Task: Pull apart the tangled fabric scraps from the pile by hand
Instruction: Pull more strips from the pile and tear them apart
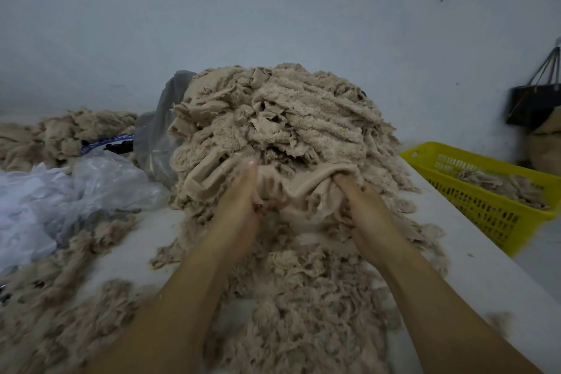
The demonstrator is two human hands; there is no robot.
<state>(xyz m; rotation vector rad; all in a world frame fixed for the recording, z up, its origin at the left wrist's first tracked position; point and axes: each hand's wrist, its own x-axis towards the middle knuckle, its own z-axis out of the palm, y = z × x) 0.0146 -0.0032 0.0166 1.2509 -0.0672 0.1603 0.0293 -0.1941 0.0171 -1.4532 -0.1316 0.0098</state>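
White table (473,276), scrap pile (282,118) at centre; L hand (239,203) & R hand (368,209) grips both clutch one beige scrap (303,188).

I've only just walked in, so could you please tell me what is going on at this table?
A person is working at a tall pile of beige fabric scraps on a white table. The left hand and the right hand each grip one beige cloth piece at the front of the pile; it hangs slack between them. Loose fluff covers the table nearer the person, a yellow basket on the right holds a few scraps, and plastic bags lie on the left.
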